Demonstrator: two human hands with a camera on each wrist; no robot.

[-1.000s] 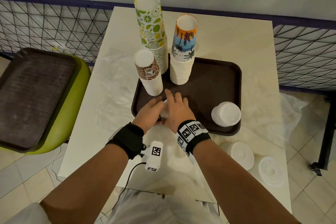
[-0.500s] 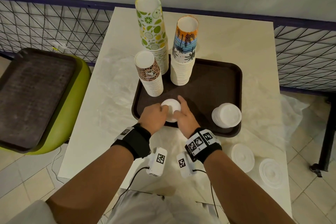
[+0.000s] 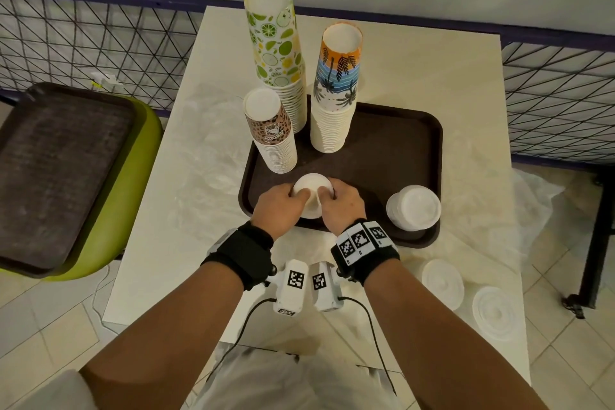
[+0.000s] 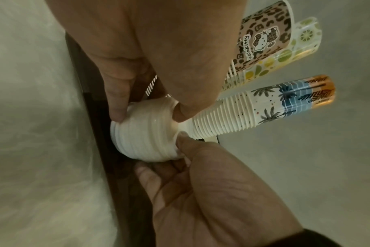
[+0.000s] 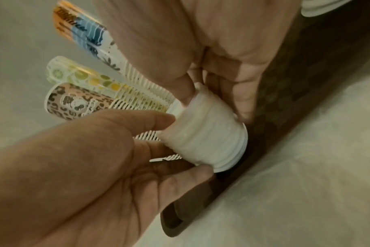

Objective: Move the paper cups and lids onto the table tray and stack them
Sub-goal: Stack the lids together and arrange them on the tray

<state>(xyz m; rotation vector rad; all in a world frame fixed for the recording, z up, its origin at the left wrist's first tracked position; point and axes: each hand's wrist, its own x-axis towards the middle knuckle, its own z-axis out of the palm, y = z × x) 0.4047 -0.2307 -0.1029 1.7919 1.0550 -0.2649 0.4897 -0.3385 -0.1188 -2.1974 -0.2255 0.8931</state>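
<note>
A dark brown tray [image 3: 399, 143] lies on the white table. At its back stand three cup stacks: lime-print [image 3: 276, 53], palm-print [image 3: 336, 86] and a shorter leopard-print one [image 3: 269, 133]. Near the tray's front edge is a stack of white lids [image 3: 311, 191], gripped from both sides. My left hand [image 3: 293, 198] holds its left side and my right hand [image 3: 329, 193] its right. The wrist views show fingers curled round the ribbed lid stack [image 4: 148, 133] [image 5: 205, 133]. A second lid stack [image 3: 414, 206] sits at the tray's front right. Two single lids [image 3: 442, 283] [image 3: 496, 313] lie on the table's near right.
Clear plastic wrap [image 3: 206, 156] is spread on the table left of the tray. A second brown tray [image 3: 56, 170] rests on a green seat [image 3: 133, 183] to the left. A wire fence [image 3: 83, 43] runs behind the table.
My right hand has come off the top of the lid stack. Both hands now grip its sides, with the white top showing between them.
</note>
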